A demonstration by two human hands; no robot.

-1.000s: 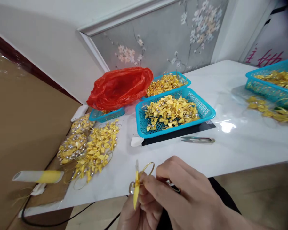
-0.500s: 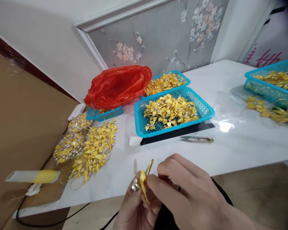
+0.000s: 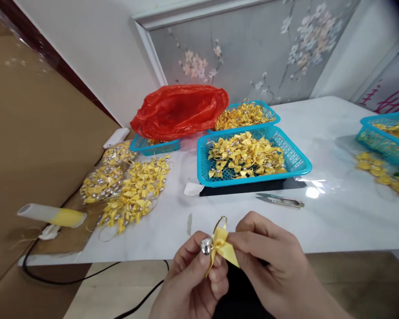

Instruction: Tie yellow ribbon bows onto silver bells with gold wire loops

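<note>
Both of my hands hold one small yellow ribbon bow (image 3: 223,249) with a silver bead and a gold wire loop, just in front of the white table's near edge (image 3: 286,241). My left hand (image 3: 194,279) pinches it from below, thumb by the bead. My right hand (image 3: 272,266) grips the ribbon's right side with fingertips. Behind them stands a blue basket (image 3: 291,153) full of finished yellow bows.
Small snips (image 3: 281,201) lie near the basket. A pile of bows (image 3: 133,195) lies at the left, beside a white-and-yellow tube (image 3: 49,215). A red plastic bag (image 3: 181,110) covers another basket; further blue baskets stand behind (image 3: 244,113) and at the right (image 3: 385,135). A black cable (image 3: 86,279) hangs below.
The bow has turned in my fingers from edge-on to flat, its ribbon now spread rightward. My hands shifted slightly right; the camera swung left.
</note>
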